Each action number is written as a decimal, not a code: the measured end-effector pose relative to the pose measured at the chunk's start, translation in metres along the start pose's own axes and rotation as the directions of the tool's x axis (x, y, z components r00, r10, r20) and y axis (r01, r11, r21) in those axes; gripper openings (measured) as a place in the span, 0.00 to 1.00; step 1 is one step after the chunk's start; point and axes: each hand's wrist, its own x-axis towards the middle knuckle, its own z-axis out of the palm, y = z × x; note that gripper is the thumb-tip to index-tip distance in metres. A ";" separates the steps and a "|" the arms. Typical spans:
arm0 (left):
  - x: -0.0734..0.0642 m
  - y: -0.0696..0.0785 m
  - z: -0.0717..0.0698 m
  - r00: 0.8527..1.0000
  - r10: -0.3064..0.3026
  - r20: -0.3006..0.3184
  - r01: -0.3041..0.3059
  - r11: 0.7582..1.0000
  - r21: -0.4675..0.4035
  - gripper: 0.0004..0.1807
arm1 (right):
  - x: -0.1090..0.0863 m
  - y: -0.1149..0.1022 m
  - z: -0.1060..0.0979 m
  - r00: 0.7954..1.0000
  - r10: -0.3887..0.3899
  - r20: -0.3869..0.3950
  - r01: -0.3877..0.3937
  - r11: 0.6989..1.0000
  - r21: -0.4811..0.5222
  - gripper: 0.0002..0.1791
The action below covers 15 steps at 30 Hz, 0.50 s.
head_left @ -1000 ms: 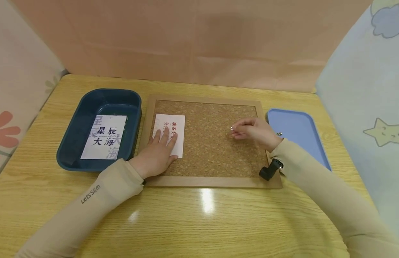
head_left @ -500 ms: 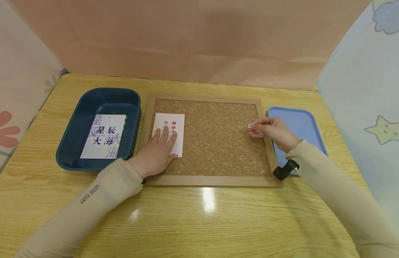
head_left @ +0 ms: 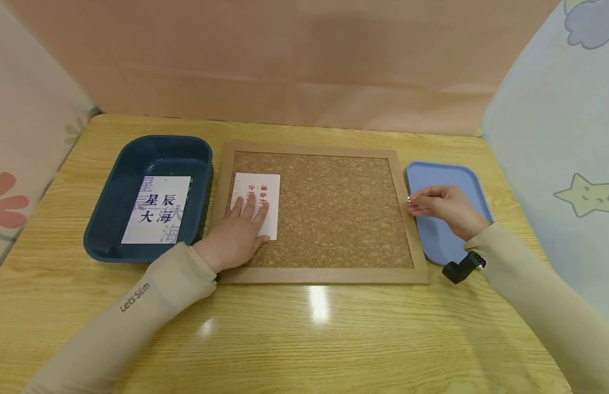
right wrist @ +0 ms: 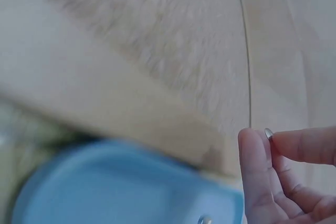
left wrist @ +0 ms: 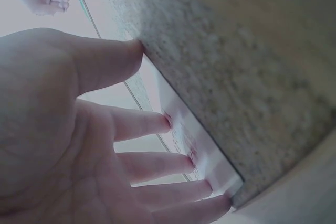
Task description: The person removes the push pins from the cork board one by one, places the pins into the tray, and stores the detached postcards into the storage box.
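Note:
My left hand [head_left: 232, 235] rests on a white card [head_left: 271, 221] with red print, fingers spread. The card lies on the left part of a wood-framed cork board [head_left: 343, 213], and the left wrist view shows the fingertips and thumb touching it along one side. Between thumb and fingers my right hand [head_left: 452, 210] pinches a small silver thumbtack [right wrist: 269, 133], of which only the shiny head shows. That hand is above the light blue tray [head_left: 447, 249], its fingertips close to the board's right frame.
A dark blue basin [head_left: 99, 224] stands left of the board, holding a white card [head_left: 161, 232] with dark print. One small shiny piece [right wrist: 205, 220] sits in the tray in the right wrist view. Printed walls [head_left: 550, 126] border the table.
My right hand has moved right, from over the cork to the tray, with the thumbtack still pinched. The left hand has stayed on the card.

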 end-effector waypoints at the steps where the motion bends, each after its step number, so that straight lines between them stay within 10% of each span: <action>1: 0.000 0.000 0.000 1.000 -0.003 0.005 0.003 1.000 0.000 0.35 | -0.001 0.003 -0.003 1.000 0.008 -0.002 -0.008 1.000 -0.010 0.22; 15: 0.003 -0.001 0.002 1.000 -0.015 0.022 0.015 1.000 0.005 0.36 | -0.010 0.030 -0.024 0.996 0.092 0.003 -0.091 0.992 -0.081 0.25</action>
